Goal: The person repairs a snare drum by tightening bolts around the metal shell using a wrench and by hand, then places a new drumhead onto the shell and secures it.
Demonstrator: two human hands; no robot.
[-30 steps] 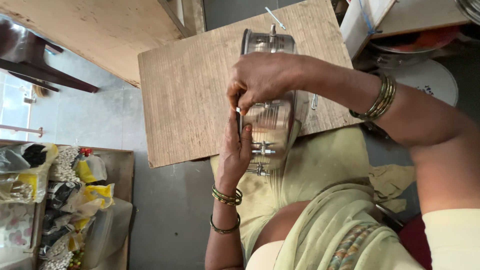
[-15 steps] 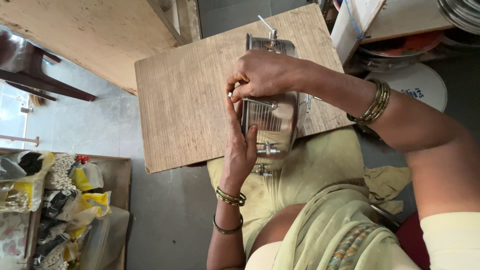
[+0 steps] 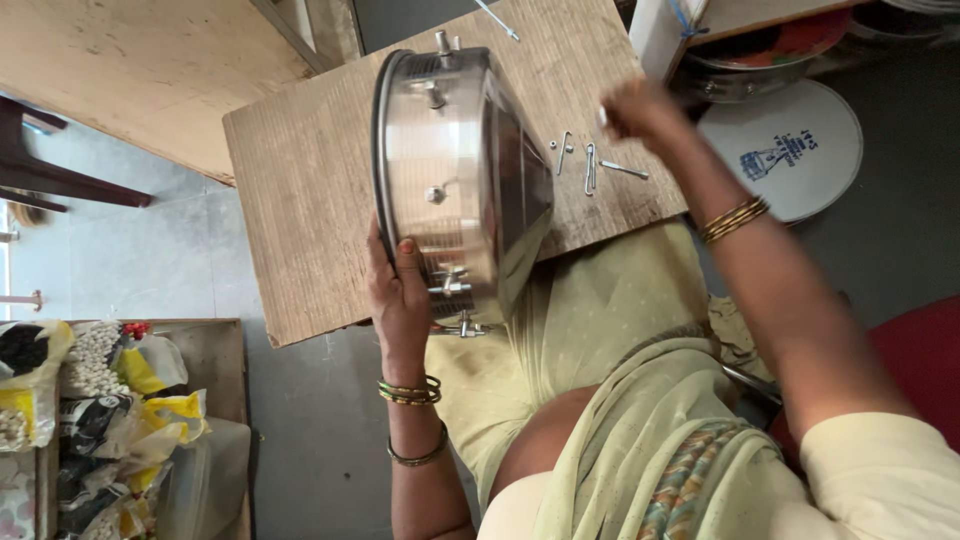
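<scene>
Here, steel drum (image 3: 450,170): a round, shiny metal vessel with studs and small bolts on its wall, tipped on edge over the near side of the desk (image 3: 300,190) and above the lap.
Left hands' part: the left hand (image 3: 400,295) is clasped around the drum's lower rim, thumb on the wall, and carries it alone.
Right hands' part: the right hand (image 3: 640,112) hovers over the desk's far corner with its fingers bunched together; whether they pinch a small bright part I cannot tell.
Loose metal pins (image 3: 588,165): several lie on the desk just beside the drum, under the right hand.
Risk, drum: with one hand on a smooth rim, it could probably roll or slide off toward the floor.
Risk, pins: they lie near the desk's edge, so a nudge from the drum or a sleeve would likely scatter them.
Risk, edges: the protruding bolts might catch the pale green cloth (image 3: 600,330) or scrape the fingers.
White disc (image 3: 790,150): round, to the right of the desk, with a blue printed emblem near its middle.
Packets (image 3: 110,400): clear bags at lower left, holding white, yellow and dark contents, some with yellow printed panels.
</scene>
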